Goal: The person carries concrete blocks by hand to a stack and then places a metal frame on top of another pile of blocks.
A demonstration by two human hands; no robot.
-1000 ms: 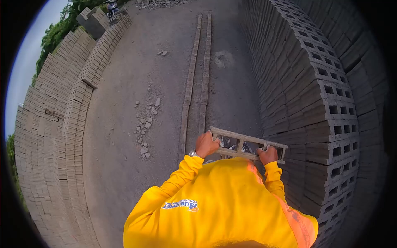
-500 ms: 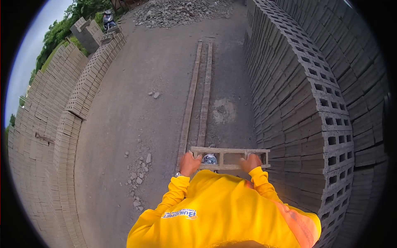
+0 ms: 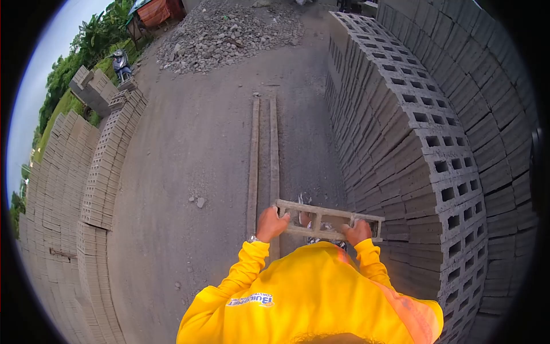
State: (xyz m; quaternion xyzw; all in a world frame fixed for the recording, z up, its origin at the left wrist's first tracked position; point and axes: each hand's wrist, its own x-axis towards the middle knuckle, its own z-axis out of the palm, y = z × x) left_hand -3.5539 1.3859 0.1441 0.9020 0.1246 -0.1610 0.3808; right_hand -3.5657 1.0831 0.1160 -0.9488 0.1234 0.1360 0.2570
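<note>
A grey hollow concrete block (image 3: 318,222) is held in front of my body, its open cavities facing up. My left hand (image 3: 271,224) is closed around its left end, the thumb over the end wall. Towards the other end, my right hand (image 3: 358,231) grips the block with fingers hooked into a cavity. The block tilts, its right end lower in the view. Through the cavities part of a foot shows beneath it. Two long narrow strips (image 3: 274,149) lie parallel on the ground beyond my left hand.
A tall stack of hollow blocks (image 3: 421,117) rises close on my right, with another stacked wall (image 3: 487,103) behind it. More stacked blocks (image 3: 94,200) line the left side. Ahead lie a gravel pile (image 3: 229,37) and a parked motorcycle (image 3: 121,64). Small rubble (image 3: 200,202) dots the ground.
The block has shifted to the right and turned, its right end now lower in view, with both hands still gripping it. The view has moved forward and tipped up, showing more of the gravel pile.
</note>
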